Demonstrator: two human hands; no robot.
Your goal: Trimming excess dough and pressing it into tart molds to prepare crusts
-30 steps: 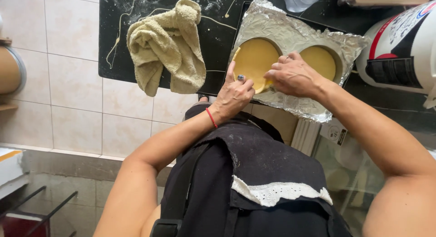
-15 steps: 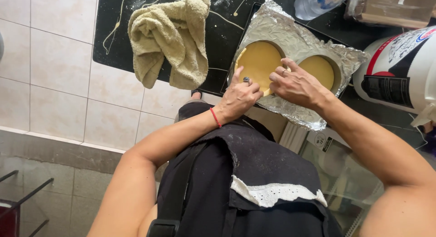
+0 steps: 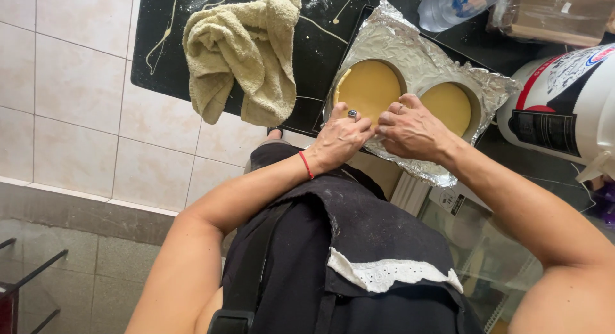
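A: Foil first — we see a foil-lined tray (image 3: 419,49) on the black countertop (image 3: 166,46), two round pale-yellow dough discs in it.

B: Hands?

A: Both meet at the tray's near edge. Our left hand (image 3: 339,138) (ring on one finger, red band at the wrist) has its fingers curled narrow, tips pressing the near rim of the left dough disc (image 3: 368,87). Our right hand (image 3: 413,129) is just beside it, touching or nearly so, fingers bent and close together on the foil between the two discs. Whether either one pinches dough, we cannot tell.

B: Other disc?

A: Right dough disc (image 3: 448,106) sits beyond the right hand's knuckles, partly hidden.

B: Surroundings?

A: Crumpled beige towel (image 3: 246,52) left of the tray, apart from it. White plastic bucket (image 3: 567,106) at the right, clear bottle (image 3: 451,4) at the top edge. Batter streaks on the counter.
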